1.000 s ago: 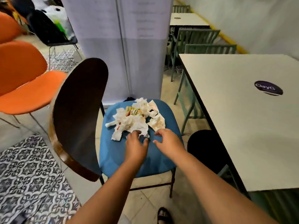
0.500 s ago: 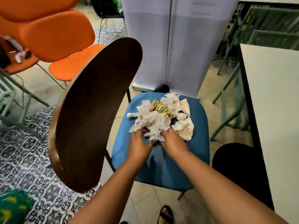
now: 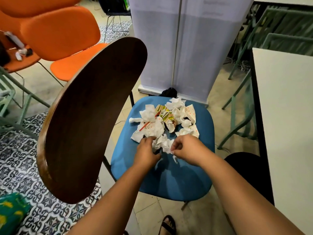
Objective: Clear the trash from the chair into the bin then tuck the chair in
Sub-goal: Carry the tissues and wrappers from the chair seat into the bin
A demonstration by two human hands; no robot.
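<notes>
A chair with a blue seat (image 3: 169, 177) and a dark wooden back (image 3: 91, 119) stands in front of me. A pile of crumpled white tissues and printed paper wrappers (image 3: 167, 119) with a red straw lies on the far half of the seat. Both hands are at the pile's near edge. My left hand (image 3: 146, 151) curls its fingers round a white tissue wad (image 3: 163, 143). My right hand (image 3: 187, 150) pinches the same wad from the right side. The black round bin (image 3: 249, 173) stands on the floor right of the chair, under the table edge.
A white table (image 3: 286, 119) with a dark edge fills the right side. Orange chairs (image 3: 62, 36) stand at the back left. A grey banner stand (image 3: 177, 48) rises just behind the blue seat. Green metal chairs (image 3: 277, 39) stand at the back right, patterned floor tiles (image 3: 22, 167) lie at left.
My view has closed in on the chair. Both hands moved from the bare seat into the pile's near edge and took hold of a tissue wad, pulling it slightly toward me.
</notes>
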